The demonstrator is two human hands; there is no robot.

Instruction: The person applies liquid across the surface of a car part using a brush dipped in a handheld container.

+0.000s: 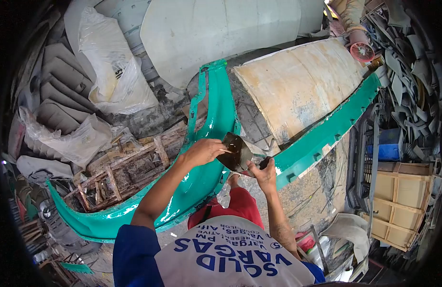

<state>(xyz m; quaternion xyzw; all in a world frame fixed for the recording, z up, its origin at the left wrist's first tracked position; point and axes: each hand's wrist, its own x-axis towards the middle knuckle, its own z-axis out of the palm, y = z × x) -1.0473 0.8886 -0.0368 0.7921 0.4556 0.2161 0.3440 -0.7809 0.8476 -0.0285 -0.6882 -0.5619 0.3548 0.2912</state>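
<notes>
My right hand [264,174] is closed on the near right edge of an open square metal tin [249,148]. The tin is tilted towards me, and its inside looks dark brown and shiny. At the tin's left side, my left hand [204,152] has its fingers pinched together at the opening. A thin pale tip shows there, but I cannot make out what it is. Beneath the left forearm curves a glossy green car bumper [218,100], wet-looking in places. A second long green moulded part [321,138] extends from beside the right hand to the upper right.
A stained pale panel [302,88] lies beyond the tin. Wooden framing [115,182] sits inside the bumper's curve. Plastic-wrapped parts [115,67] are at upper left. On the right are a blue bin [387,144], a pink-rimmed round object [362,51] and piled scrap [408,86].
</notes>
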